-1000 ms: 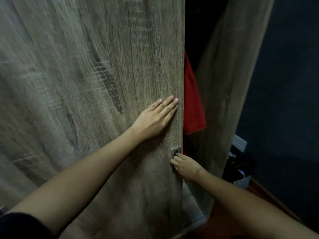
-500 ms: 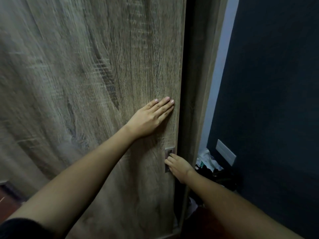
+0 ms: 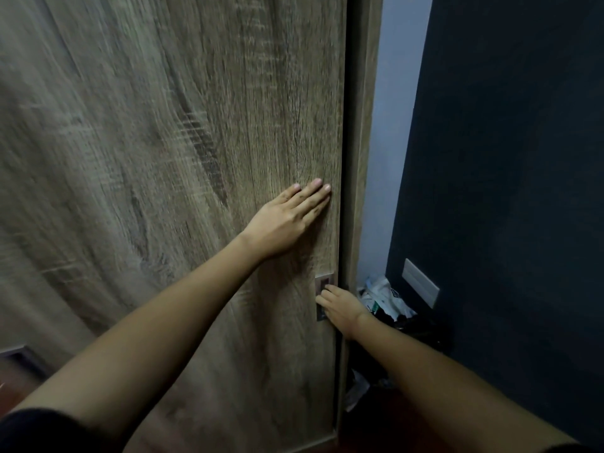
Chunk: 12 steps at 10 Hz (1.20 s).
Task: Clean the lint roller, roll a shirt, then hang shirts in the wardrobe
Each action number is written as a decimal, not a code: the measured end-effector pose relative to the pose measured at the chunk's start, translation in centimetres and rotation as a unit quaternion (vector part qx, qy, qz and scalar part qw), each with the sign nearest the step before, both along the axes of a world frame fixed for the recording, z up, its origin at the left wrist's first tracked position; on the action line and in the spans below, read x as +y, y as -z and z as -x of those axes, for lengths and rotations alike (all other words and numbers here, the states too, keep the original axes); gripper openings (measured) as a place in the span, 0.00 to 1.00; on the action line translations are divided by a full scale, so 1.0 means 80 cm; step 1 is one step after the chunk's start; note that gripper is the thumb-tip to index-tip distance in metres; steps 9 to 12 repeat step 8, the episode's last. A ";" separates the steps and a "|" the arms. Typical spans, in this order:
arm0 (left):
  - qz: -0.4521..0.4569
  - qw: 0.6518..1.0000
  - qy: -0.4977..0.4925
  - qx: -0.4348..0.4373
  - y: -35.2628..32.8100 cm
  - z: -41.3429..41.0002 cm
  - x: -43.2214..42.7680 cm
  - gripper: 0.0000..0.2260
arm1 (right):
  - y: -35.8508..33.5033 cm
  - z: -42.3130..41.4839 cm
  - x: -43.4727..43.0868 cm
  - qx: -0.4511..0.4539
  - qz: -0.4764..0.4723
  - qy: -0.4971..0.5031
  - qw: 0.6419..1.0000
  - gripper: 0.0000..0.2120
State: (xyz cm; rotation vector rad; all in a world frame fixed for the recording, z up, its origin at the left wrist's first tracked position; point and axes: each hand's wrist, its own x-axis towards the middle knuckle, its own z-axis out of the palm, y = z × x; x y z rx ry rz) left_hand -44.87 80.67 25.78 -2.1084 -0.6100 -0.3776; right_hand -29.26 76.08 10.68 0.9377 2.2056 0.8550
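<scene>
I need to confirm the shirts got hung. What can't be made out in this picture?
Head view:
- Wardrobe interior and any shirts: hidden behind the wardrobe door, which the left hand presses flat.
- Right hand at the recessed handle: whether its fingers hook into it is unclear, since the hand itself covers them.
- Pile on the floor beside the wardrobe: too dim to identify.
- Door's left part: motion-blurred.

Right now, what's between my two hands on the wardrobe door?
Head view: bare wardrobe door, then the metal handle, between left hand and right hand.

No legible txt/labels; print on plastic bag too blurry.
</scene>
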 end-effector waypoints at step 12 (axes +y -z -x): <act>0.453 0.882 -0.113 -0.059 0.110 -0.088 -0.091 0.22 | 0.012 -0.134 -0.074 0.393 0.055 0.337 0.854 0.22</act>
